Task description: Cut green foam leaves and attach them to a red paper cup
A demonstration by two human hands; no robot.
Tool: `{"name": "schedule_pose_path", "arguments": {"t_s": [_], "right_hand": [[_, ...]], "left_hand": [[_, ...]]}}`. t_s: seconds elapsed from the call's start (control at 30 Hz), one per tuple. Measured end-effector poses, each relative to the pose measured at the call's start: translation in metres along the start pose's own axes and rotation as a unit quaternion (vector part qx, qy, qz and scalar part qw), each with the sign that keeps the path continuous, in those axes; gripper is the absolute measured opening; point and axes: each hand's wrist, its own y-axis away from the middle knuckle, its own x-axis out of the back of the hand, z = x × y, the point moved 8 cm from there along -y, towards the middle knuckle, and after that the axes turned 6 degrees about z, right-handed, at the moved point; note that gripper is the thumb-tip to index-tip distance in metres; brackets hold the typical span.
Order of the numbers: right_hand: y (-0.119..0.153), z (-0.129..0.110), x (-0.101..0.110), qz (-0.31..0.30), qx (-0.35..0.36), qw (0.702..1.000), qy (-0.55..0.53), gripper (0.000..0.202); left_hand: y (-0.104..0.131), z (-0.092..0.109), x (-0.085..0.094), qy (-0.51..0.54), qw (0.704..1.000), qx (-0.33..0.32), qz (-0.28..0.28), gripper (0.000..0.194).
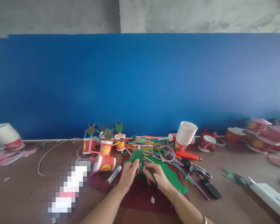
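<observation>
My left hand [129, 174] pinches a round green paper piece [136, 156] by its lower edge. My right hand [157, 176] grips black-handled scissors [146, 162], whose blades point up and left against the green piece. Both hands hover over a dark red sheet [142, 196] and a larger green sheet [170, 177] on the brown table [25, 193].
Three upright red paper cups with green cut-outs [106, 143] stand behind, and one cup [104, 163] lies on its side beside a glue stick [114, 174]. Coloured straws [144, 143], a cup stack [184, 136], an orange cutter [187, 155], keys [209, 188] and more cups [258, 133] lie right.
</observation>
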Motion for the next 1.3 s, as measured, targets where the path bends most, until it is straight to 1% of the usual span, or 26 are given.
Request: {"name": "schedule_pose_path", "arguments": {"t_s": [0.17, 0.43, 0.77, 0.97, 1.13, 1.3], "right_hand": [[0.000, -0.004, -0.001, -0.004, -0.003, 1.000, 0.009, 0.029], [-0.001, 0.003, -0.001, -0.013, -0.001, 1.000, 0.005, 0.026], [0.001, -0.002, -0.002, -0.013, 0.002, 1.000, 0.009, 0.026], [0.000, 0.000, -0.003, -0.009, -0.003, 1.000, 0.010, 0.029], [-0.001, -0.001, -0.005, -0.018, 0.002, 1.000, 0.017, 0.029], [0.000, -0.001, -0.006, -0.020, 0.005, 0.999, 0.025, 0.030]], "left_hand": [[0.000, -0.003, 0.001, 0.044, 0.999, 0.015, 0.014, 0.055], [-0.002, -0.006, 0.006, 0.063, 0.997, 0.010, 0.044, 0.053], [-0.004, -0.009, 0.009, 0.065, 0.996, 0.007, 0.054, 0.054], [-0.005, -0.008, 0.010, 0.070, 0.996, -0.003, 0.054, 0.053], [-0.006, -0.008, 0.014, 0.075, 0.994, -0.011, 0.078, 0.054], [-0.007, -0.010, 0.017, 0.090, 0.991, 0.004, 0.102, 0.056]]}}
